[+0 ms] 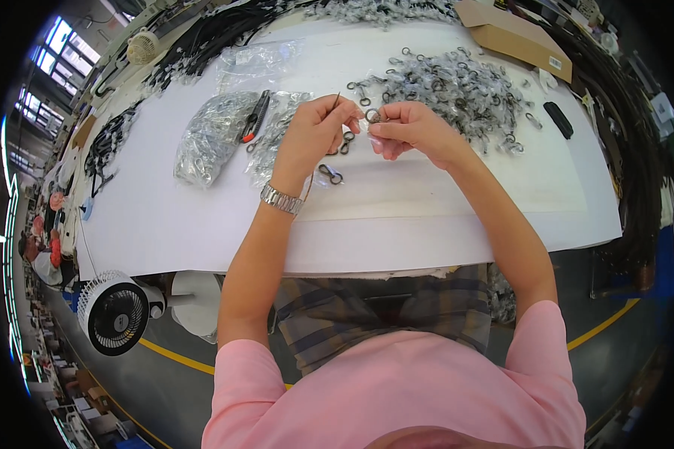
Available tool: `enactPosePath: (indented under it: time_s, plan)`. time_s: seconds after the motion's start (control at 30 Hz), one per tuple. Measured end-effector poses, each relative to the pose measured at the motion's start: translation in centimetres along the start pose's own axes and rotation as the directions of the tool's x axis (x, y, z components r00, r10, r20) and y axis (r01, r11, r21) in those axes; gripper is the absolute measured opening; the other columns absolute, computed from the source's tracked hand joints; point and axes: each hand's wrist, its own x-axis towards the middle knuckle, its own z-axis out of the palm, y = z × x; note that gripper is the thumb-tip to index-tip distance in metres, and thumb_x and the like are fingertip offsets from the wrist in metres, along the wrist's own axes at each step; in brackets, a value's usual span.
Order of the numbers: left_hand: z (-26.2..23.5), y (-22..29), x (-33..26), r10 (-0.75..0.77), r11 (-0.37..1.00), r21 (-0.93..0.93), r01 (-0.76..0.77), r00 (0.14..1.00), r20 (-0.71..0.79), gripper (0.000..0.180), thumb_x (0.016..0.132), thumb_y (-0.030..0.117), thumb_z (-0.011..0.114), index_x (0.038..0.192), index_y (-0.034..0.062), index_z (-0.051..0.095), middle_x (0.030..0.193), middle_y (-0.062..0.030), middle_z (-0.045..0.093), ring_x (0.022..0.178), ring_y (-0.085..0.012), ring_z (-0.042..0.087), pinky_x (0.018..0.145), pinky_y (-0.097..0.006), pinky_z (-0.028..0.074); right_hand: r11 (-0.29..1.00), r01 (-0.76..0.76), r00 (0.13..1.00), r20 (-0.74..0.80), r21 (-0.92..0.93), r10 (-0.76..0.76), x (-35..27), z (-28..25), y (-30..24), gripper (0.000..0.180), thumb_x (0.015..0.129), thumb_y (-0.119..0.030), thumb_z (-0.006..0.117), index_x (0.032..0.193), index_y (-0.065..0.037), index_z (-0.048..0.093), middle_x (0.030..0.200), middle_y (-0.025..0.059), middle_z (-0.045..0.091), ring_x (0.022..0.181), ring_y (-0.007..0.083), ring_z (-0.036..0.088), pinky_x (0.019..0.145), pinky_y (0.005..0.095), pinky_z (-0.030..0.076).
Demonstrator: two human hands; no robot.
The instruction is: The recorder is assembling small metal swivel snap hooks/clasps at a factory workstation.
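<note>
My left hand [316,136], with a metal-banded watch [281,198] on its wrist, is closed in a pinch. A thin brown strip [338,99] pokes out above its fingers, and a similar thin line shows below by the wrist; whether they are one piece I cannot tell. Close by on the right, my right hand [412,133] pinches a dark metal ring [372,116] between thumb and fingers. Beneath the hands lie a few dark metal clasps [330,175] on the white table [427,232]. Beyond my right hand spreads a heap of ringed metal pieces in clear wrapping [457,93].
Left of my hands lie a filled clear plastic bag [211,138] and a black utility knife [256,116] with a red end. A cardboard box [513,37], a black oblong object [558,120] and dark straps [195,45] border the work area. A fan [116,314] stands below left.
</note>
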Motion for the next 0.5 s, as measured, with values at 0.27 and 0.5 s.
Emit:
enactPosePath:
  time_s: [0.27,0.5]
  plan:
    - [1.3,-0.5,-0.3,0.116,0.978,0.181,-0.103,0.991,-0.064,0.015,0.095,0.015,0.069,0.089,0.002,0.072,0.072,0.0008,0.067,0.055,-0.0032,0.048,0.049,-0.021,0.035,0.996,0.006,0.999,0.042,-0.093,-0.002,-0.8,0.5,-0.2,0.022,0.098,-0.028,0.07,0.095,-0.007,0.069,0.081,0.0025,0.071,0.067,0.0073,0.064,0.066,0.0229,0.053]
    - [2.5,-0.4,-0.9,0.286,0.925,0.293,-0.241,0.95,-0.122,0.015,0.091,0.014,0.072,0.089,-0.0012,0.072,0.073,-0.0004,0.068,0.063,-0.0046,0.052,0.054,-0.024,0.04,0.995,-0.082,0.994,-0.062,0.05,0.085,-1.2,0.2,0.7,0.026,0.101,-0.032,0.067,0.098,-0.006,0.07,0.082,0.0013,0.069,0.069,0.0082,0.065,0.066,0.0229,0.053]
